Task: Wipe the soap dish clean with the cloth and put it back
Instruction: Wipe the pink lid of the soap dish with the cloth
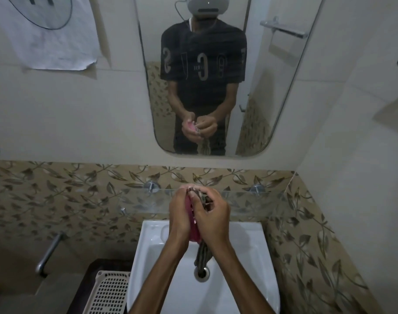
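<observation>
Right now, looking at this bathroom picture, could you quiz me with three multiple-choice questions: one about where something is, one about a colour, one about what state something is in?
1. Where are the hands working?
A. Over the white sink
B. Beside the plastic basket on the floor
C. Up at the towel bar

2. What colour is the soap dish?
A. Blue
B. Pink
C. Yellow

3. What is the cloth doing?
A. Lying folded on the glass shelf
B. Hanging on the wall
C. Pressed on the dish, its tail dangling

Answers: 1 A, the left hand and right hand meet above the sink. 2 B, the soap dish shows pink between them. 3 C, the cloth trails from the right hand's grip toward the drain.
</observation>
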